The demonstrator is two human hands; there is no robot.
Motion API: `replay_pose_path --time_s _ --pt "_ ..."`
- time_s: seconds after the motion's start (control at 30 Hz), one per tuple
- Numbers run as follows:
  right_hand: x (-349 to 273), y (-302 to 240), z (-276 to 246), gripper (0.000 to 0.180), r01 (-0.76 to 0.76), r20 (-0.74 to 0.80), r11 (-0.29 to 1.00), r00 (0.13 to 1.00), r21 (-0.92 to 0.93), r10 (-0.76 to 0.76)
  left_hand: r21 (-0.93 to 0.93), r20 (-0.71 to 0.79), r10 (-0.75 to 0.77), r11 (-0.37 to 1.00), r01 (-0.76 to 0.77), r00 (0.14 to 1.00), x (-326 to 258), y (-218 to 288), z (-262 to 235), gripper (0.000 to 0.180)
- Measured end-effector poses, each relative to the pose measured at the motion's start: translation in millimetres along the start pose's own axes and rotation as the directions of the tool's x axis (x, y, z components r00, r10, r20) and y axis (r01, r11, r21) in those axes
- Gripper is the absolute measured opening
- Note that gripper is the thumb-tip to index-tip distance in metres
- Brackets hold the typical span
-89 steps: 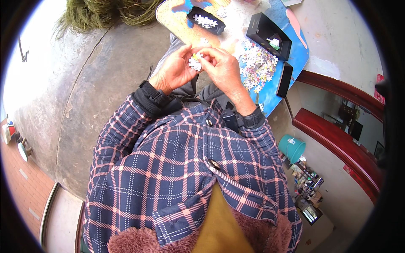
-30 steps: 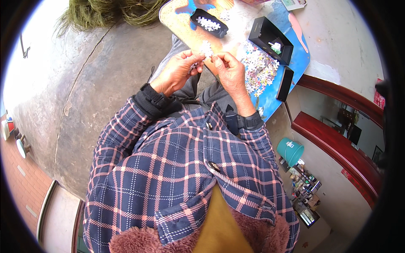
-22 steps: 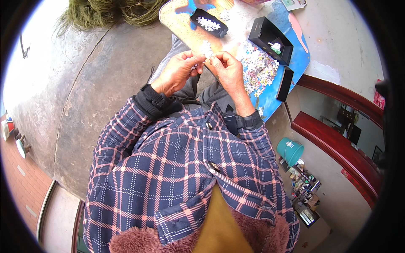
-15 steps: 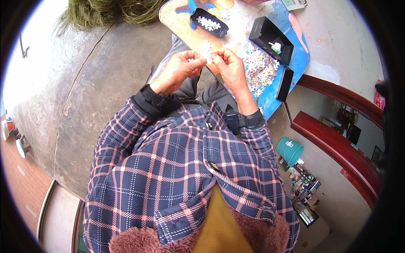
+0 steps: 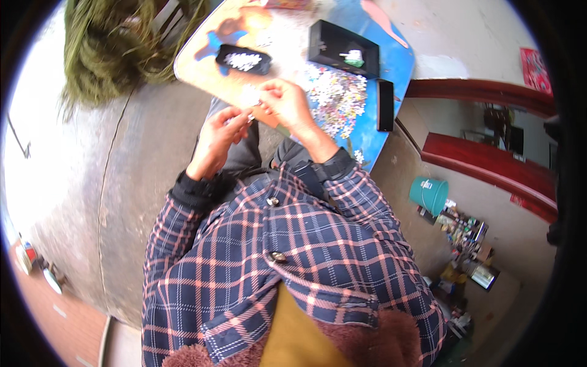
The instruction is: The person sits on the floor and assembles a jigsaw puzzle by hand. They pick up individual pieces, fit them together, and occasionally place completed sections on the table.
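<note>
My right hand (image 5: 286, 109) pinches a small joined cluster of white jigsaw pieces (image 5: 249, 95) above the near edge of the table. Just below and left of it, my left hand (image 5: 215, 137) is closed, with thumb and fingertips together around what looks like a small white jigsaw piece (image 5: 250, 117), partly hidden. Beyond the hands stands a black tray (image 5: 265, 63) with white pieces in it. To the right of my right hand lies a heap of loose multicoloured jigsaw pieces (image 5: 338, 101) on the table (image 5: 374, 144), which has a blue and sandy beach print.
Behind the heap stands an open black box (image 5: 327, 50) with a green-and-white item (image 5: 353, 57) inside. A black slab like a phone (image 5: 385, 105) lies near the right edge. Dry grass bundles (image 5: 104, 61) are at far left; a teal bucket (image 5: 428, 194) stands on the floor at right.
The view has shifted, so the table sits further left. My hands, together at the white cluster before, are now slightly apart, the left one lower. The cluster stays in my right hand.
</note>
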State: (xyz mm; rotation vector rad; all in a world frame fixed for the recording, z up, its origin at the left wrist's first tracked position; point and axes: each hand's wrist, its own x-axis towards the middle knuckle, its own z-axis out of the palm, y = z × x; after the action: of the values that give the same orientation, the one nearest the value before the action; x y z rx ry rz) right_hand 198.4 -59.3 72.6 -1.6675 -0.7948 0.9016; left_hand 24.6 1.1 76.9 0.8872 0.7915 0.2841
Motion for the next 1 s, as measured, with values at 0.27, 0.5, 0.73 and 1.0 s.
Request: replay_pose_path --time_s 0.27,0.5,0.73,1.0 --pt "24 -29 -87 0.007 0.193 -0.186 0.933 0.948 -0.303 -0.257 -0.068 0.036 -0.022 0.997 0.025 0.999 -6 -3 0 0.022" --pt "95 -39 -154 0.015 0.011 -0.125 0.662 0.980 -0.750 -0.158 -0.027 0.068 -0.060 0.998 0.062 0.996 -7 -2 5 0.019" --pt "122 -25 -139 0.026 -0.202 -0.214 0.407 0.977 -0.891 0.017 -0.062 0.037 -0.069 0.996 0.071 0.997 -8 -1 7 0.021" --pt "133 -21 -132 0.025 -0.226 -0.225 0.421 0.973 -0.879 0.053 -0.074 0.061 -0.064 0.995 0.068 0.996 -4 -2 3 0.017"
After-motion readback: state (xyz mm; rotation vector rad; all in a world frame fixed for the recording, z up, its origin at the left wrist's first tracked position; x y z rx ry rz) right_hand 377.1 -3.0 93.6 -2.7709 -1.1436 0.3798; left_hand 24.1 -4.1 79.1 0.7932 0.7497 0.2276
